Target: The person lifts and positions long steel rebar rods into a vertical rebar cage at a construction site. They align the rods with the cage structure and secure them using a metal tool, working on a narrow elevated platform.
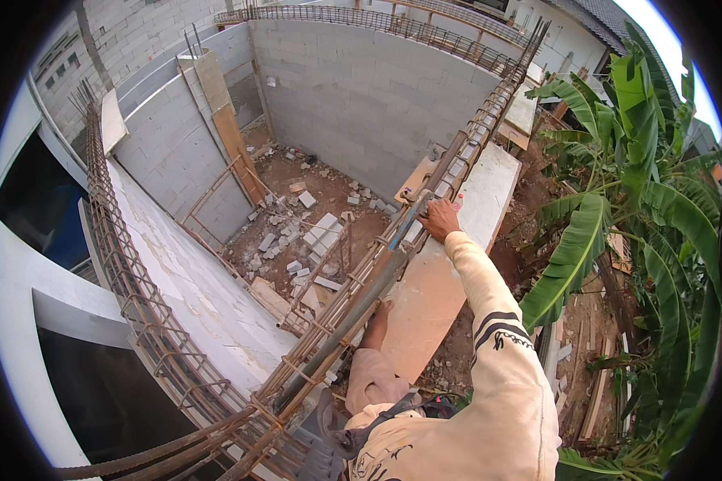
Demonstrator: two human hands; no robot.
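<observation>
My right hand (pixel 441 219) reaches forward over a long steel rebar cage (pixel 480 132), its fingers curled down at the cage's top. What they grip is hard to make out. Just beside these fingers, a short blue piece (pixel 403 231) lies along the cage, in line with a dark grey bar or pipe (pixel 337 333) running back toward me. Lower down, my left hand (pixel 386 309) is beside that bar, against a pale formwork board (pixel 425 309). Its fingers are mostly hidden.
Below left, broken blocks (pixel 322 232) litter the dirt floor between grey block walls (pixel 369 80). Another rebar cage (pixel 128 264) tops the left wall. Banana leaves (pixel 573 256) crowd the right side, above scattered planks (pixel 598 393). Bare bar ends (pixel 168 445) jut near me.
</observation>
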